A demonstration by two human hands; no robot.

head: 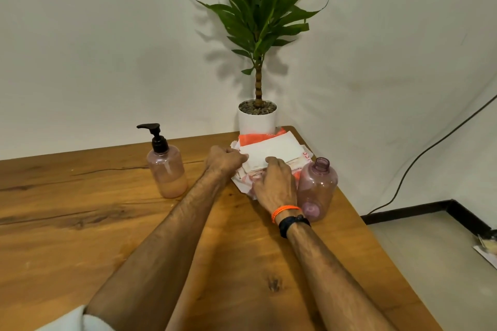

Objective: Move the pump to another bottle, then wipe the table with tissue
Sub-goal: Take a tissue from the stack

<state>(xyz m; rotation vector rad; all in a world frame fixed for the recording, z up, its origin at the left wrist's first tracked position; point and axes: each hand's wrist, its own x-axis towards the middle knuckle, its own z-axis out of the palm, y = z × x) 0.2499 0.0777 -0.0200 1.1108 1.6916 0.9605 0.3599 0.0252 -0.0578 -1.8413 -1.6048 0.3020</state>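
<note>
Head view: I am pinching 1 tissue [269, 152] with my left hand [224, 160], while my right hand [274, 183] is pressing the pack [295, 176] flat at 1 o'clock on the bench [107, 223]; pump [156, 134] is sitting at 11.

Plain pale walls [94, 35], potted plant [258, 35] in the corner (white pot), wooden table [80, 223], black cable [419, 158]

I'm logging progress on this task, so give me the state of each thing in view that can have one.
Pink plastic bottle with black pump: upright, pump fitted, partly filled with peach liquid.
Empty pink plastic bottle: upright, uncapped.
Orange-and-white tissue pack: open, white tissue showing.
Left hand: fingers closed on the tissue's left edge.
Right hand: pressing down on the pack.
Potted green plant: upright.
</note>
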